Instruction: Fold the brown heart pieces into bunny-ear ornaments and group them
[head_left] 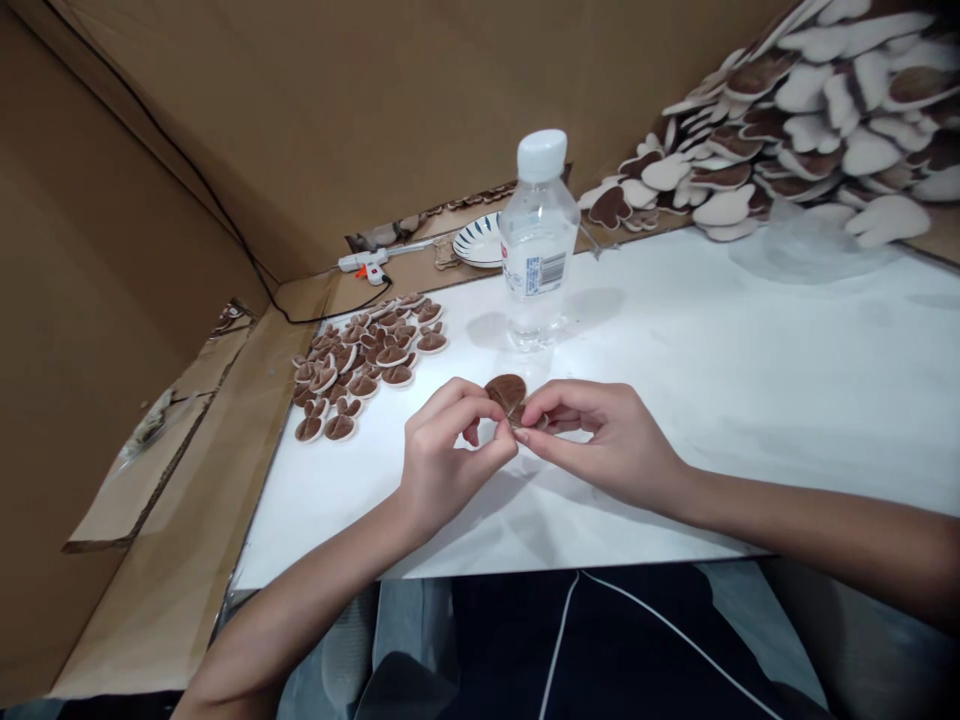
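Observation:
Between my two hands, above the white tabletop, is a small brown plush piece (506, 392) with a rounded top. My left hand (454, 450) pinches its lower left side between thumb and fingers. On the other side my right hand (607, 440) pinches its lower right part, and the fingertips of both hands nearly meet. The fingers hide the bottom of the piece. To the left lies a pile of similar brown pieces (364, 385) with pale edges, several of them showing two ear-like lobes on a round base.
A clear bottle (536, 250) with a white cap stands just beyond my hands. Behind are a glue gun (367, 263) with a black cord and a patterned plate (478, 241). A large heap of brown-and-white plush pieces (810, 130) fills the back right. Cardboard walls (360, 110) surround the table.

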